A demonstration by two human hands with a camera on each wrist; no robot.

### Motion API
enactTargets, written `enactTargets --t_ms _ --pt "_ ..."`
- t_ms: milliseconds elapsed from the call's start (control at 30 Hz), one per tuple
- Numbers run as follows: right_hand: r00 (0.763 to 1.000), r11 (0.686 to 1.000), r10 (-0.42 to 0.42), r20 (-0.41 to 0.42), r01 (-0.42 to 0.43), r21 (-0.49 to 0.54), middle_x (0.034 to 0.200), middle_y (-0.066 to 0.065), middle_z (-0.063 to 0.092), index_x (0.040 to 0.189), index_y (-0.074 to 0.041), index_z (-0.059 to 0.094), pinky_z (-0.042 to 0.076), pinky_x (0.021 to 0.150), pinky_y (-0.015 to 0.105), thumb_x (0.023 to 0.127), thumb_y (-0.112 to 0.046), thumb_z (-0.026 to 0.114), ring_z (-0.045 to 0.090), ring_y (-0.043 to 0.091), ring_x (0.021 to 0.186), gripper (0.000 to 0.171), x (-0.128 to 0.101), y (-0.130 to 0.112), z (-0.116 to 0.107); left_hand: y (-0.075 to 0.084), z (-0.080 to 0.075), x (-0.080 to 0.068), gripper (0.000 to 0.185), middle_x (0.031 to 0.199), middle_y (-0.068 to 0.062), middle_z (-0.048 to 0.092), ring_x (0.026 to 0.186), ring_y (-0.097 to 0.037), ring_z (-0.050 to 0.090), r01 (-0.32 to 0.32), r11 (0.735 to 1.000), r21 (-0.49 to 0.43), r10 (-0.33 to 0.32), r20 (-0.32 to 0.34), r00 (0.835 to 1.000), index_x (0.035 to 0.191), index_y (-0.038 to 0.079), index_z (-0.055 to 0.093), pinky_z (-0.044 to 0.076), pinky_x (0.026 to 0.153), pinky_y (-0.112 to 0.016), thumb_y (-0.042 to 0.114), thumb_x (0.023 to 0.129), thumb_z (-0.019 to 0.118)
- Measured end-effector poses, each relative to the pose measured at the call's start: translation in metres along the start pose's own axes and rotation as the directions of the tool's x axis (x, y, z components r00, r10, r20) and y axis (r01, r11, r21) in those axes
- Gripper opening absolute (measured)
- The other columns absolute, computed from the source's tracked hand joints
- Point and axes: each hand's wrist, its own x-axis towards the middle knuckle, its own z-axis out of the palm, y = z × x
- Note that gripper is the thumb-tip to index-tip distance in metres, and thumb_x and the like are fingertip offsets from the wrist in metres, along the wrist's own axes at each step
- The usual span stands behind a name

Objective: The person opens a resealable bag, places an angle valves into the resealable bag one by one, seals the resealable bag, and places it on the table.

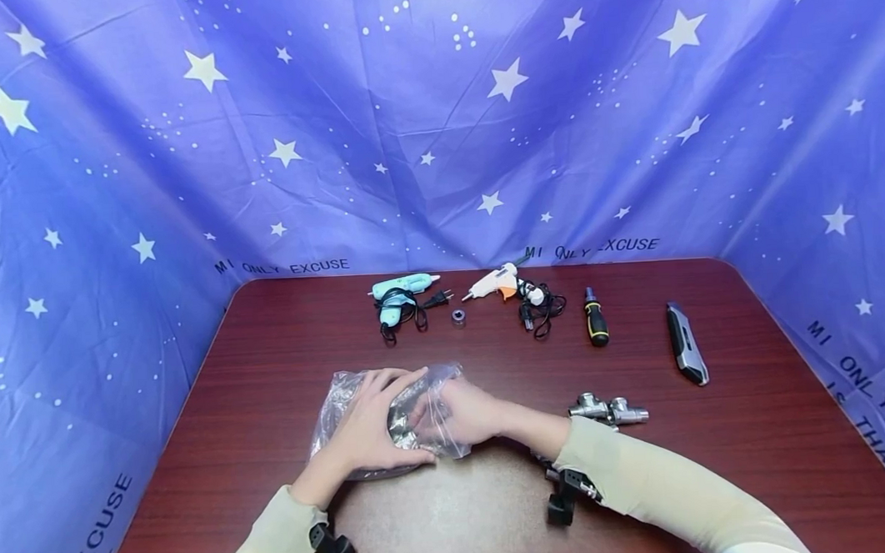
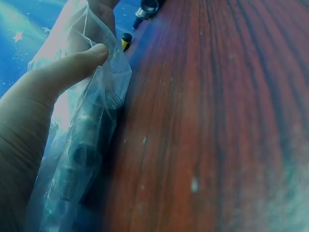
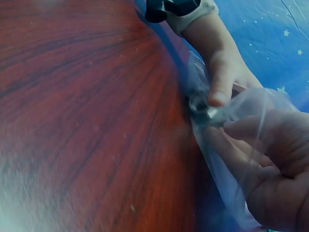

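We press our spread left hand (image 1: 371, 430) on the clear plastic bag (image 1: 337, 407) to steady it while our right hand (image 1: 460, 411), fingers curled, reaches inside around the metal fittings (image 3: 203, 107).

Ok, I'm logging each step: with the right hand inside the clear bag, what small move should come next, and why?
Probably draw the right hand out with one metal fitting, since its fingers sit among them inside the plastic bag while the left hand pins it to the table.
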Motion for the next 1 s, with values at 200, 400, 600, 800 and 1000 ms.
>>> enactTargets --t_ms 200,400,600,800,1000 --pt "0.997 0.997 0.072 0.032 -0.073 0.028 0.082 0.001 0.077 0.099 -0.01 0.079 0.054 0.067 0.014 0.095 -0.009 0.075 0.064 -0.005 0.069 0.006 -0.018 0.003 -0.026 0.0 0.001 0.001 0.123 0.141 0.0 0.061 0.128 -0.021 0.053 0.031 1.0 -0.003 -0.031 0.029 0.999 0.16 0.028 0.048 0.05 0.106 -0.052 0.069 0.054 0.096" --pt "0.995 0.993 0.087 0.038 -0.09 0.077 0.104 0.009 0.082 0.11 -0.005 0.079 0.061 0.084 0.018 0.097 -0.006 0.074 0.079 0.012 0.093 0.013 -0.043 0.007 -0.062 0.002 -0.001 0.001 0.123 0.141 0.0 0.061 0.128 -0.022 0.053 0.053 0.999 -0.006 -0.053 0.043 0.998 0.16 0.028 0.049 0.051 0.105 -0.053 0.069 0.054 0.096" --pt "0.997 0.996 0.079 -0.01 -0.079 -0.039 0.1 0.005 0.082 0.109 -0.006 0.078 0.062 0.083 0.021 0.097 -0.006 0.073 0.076 0.007 0.09 0.013 -0.07 0.016 -0.089 0.002 -0.001 0.001 0.124 0.141 0.0 0.061 0.129 -0.022 0.053 0.05 0.999 -0.001 -0.05 0.045 0.998 0.161 0.028 0.048 0.051 0.105 -0.054 0.07 0.054 0.096" --pt "0.999 0.99 0.038 -0.004 -0.038 -0.139 0.098 0.0 0.08 0.109 -0.009 0.078 0.063 0.082 0.029 0.095 -0.004 0.075 0.073 0.001 0.089 0.015 -0.096 0.023 -0.105 0.003 -0.001 0.001 0.124 0.142 0.0 0.06 0.13 -0.022 0.052 0.056 0.998 -0.013 -0.055 0.056 0.997 0.161 0.029 0.047 0.05 0.107 -0.055 0.069 0.055 0.096" --pt "0.998 0.982 -0.047 0.048 0.055 -0.181 0.101 0.001 0.079 0.108 -0.01 0.078 0.063 0.081 0.031 0.092 -0.002 0.077 0.073 0.009 0.09 0.018 -0.115 0.027 -0.108 0.002 0.0 0.0 0.123 0.142 0.0 0.06 0.13 -0.023 0.053 0.06 0.998 -0.005 -0.06 0.058 0.996 0.161 0.029 0.047 0.05 0.107 -0.056 0.069 0.055 0.096"
